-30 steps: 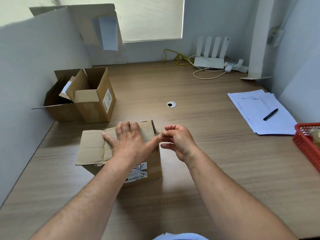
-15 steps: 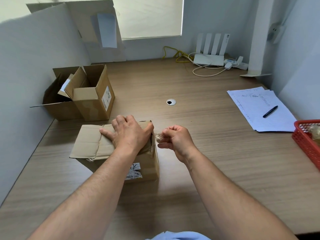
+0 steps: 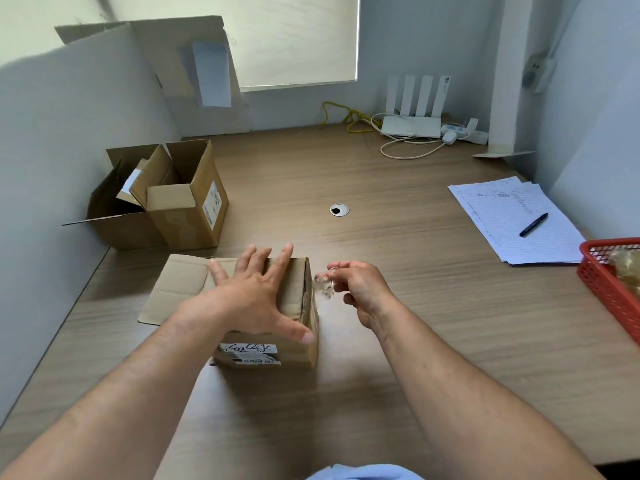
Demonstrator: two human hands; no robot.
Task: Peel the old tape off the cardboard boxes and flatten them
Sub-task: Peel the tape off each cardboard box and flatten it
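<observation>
Cardboard box (image 3: pixel 294 356) sits near the person at about 7 o'clock on the wooden desk (image 3: pixel 415 323), with one flap (image 3: pixel 173 289) folded out flat toward 9 o'clock. Its near face carries a white shipping label (image 3: pixel 249 351) with a black marker scrawl and a barcode strip, none of it readable. The left hand (image 3: pixel 256 299) lies flat on the box top, fingers straight and spread, thumb at the near right corner. Just beside the box at 3 o'clock, the right hand (image 3: pixel 363 289) pinches a crumpled wad of clear tape (image 3: pixel 323 287) between thumb and forefinger, the other fingers curled. The wad touches the box's right top edge. At 10 o'clock stand two open boxes (image 3: pixel 183 216), the nearer with a side label (image 3: pixel 212 202) printed too small to read. At 2 o'clock lie lined papers (image 3: pixel 502 209) with illegible handwriting and a black pen (image 3: pixel 533 224) on top. A red basket (image 3: pixel 606 289) sits at 3 o'clock.
</observation>
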